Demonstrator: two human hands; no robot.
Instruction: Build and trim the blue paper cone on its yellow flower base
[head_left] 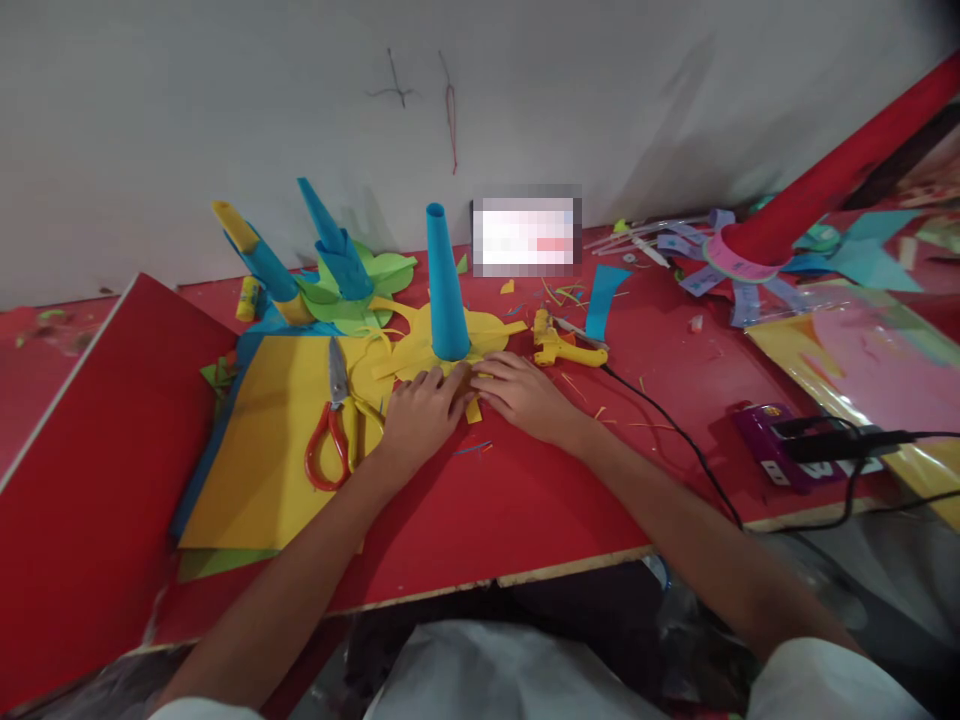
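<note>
A blue paper cone (448, 290) stands upright on a yellow paper piece (411, 345) with petal-like parts. My left hand (426, 415) rests at the front edge of the yellow piece, fingers bent near the cone's base. My right hand (525, 398) touches the same piece just right of the cone, its fingertips close to my left hand. Whether either hand pinches the paper is hard to tell. A yellow glue gun (566, 345) lies to the right of the cone. Red-handled scissors (330, 430) lie left of my left hand on yellow sheets (255, 440).
Two blue cones (266, 270) (341, 265) stand at the back left by a red board (97, 440). A blurred screen (525, 235) leans on the wall. A purple power strip (787, 450), cables and a red cone (832, 180) are at the right.
</note>
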